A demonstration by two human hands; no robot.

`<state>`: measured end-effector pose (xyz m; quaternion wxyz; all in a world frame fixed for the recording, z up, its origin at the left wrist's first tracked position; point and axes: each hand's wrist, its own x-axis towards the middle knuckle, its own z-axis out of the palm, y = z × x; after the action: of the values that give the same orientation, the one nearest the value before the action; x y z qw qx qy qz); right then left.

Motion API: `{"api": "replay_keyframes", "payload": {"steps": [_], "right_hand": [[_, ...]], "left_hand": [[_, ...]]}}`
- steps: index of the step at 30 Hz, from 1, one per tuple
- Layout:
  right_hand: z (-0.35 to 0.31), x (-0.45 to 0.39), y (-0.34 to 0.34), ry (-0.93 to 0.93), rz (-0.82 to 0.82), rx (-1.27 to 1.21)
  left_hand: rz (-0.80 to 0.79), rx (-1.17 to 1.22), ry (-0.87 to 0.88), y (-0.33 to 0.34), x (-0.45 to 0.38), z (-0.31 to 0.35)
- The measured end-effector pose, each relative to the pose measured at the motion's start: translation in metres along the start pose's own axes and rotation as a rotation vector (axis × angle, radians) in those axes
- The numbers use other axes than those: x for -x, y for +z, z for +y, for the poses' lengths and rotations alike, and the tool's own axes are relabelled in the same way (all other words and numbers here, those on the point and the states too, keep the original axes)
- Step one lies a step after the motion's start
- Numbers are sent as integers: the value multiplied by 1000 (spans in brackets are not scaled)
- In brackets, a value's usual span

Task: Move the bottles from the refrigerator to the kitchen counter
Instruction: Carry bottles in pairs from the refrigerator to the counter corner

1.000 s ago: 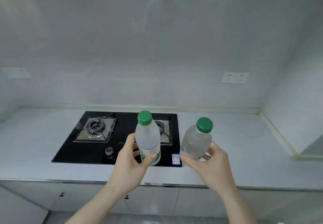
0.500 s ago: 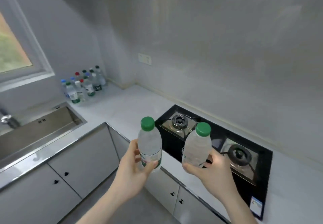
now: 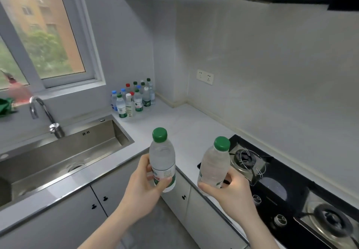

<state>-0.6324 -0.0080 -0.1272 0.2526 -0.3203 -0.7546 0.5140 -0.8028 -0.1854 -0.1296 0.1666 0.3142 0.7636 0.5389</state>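
**Two green-capped bottles held above the counter corner**

A stainless steel sink (image 3: 64, 151) with a curved chrome tap (image 3: 43, 114) sits at the left. Behind it, a cluster of small capped plastic bottles (image 3: 134, 99) stands on the pale grey kitchen counter (image 3: 186, 124), in the corner by the wall. The left hand (image 3: 141, 188) grips a clear green-capped water bottle (image 3: 162, 159) upright by its lower half. The right hand (image 3: 231, 190) grips a second clear green-capped bottle (image 3: 213, 163), tilted slightly right, in front of the black glass gas hob (image 3: 281, 190).
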Motion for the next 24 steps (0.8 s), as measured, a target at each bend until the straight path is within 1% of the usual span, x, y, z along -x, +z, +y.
{"api": "replay_keyframes", "payload": {"steps": [6,12,15,21,24], "right_hand": [[-8,-41,37,9,-62,-13],[-9,-109,64,3,-113,-16],[-7,-153,78,-25,-146,-34],[-1,-263,98,-84,-227,-29],[0,-312,101,-99,-268,-20]], "left_hand": [[20,5,-62,-28,-40,-25],[49,-9,-100,-39,-93,-42],[63,-33,-101,-42,-127,-46],[120,-92,-72,-45,-220,-56],[159,-116,-101,-41,-262,-58]]}}
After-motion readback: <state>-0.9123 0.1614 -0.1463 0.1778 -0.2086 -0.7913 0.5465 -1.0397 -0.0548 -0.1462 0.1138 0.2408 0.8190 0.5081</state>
